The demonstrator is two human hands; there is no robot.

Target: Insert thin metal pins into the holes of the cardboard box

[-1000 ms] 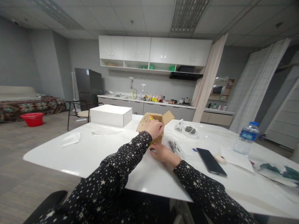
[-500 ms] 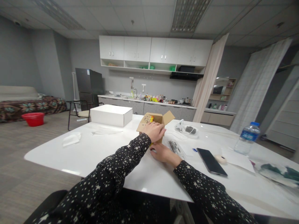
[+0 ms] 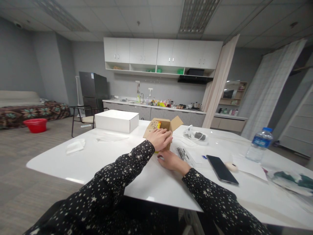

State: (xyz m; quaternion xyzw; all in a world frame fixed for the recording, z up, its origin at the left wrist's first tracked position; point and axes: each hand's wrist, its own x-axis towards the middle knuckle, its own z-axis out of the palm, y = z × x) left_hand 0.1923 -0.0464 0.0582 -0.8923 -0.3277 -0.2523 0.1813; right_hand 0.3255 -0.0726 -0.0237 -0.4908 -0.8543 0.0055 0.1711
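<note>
**Both hands at a small cardboard box on the white table**

The left hand [image 3: 160,138] lies on top of the small cardboard box [image 3: 163,128], near its front edge, with the fingers spread and bent over the cardboard. It presses or covers the box more than it grips it, so the hand is not closed around anything. The box stands upright near the middle of the white table [image 3: 97,160]. Its flaps are open, one to the left with dark dots on it and one to the right pointing up. Something yellow shows inside, but it is too small to tell what it is.

The right hand [image 3: 171,161] rests on the table just in front of the box, at its lower edge. Its fingers are curled, and I cannot tell if they hold something.

Just to the right of this hand lie some pens [image 3: 183,153], and further right a black phone [image 3: 222,169] lies flat. A water bottle [image 3: 258,145] stands near the right edge of the table. Behind the cardboard box, to the left, there is a closed white box [image 3: 116,120]. Both sleeves are black with white stars.
</note>
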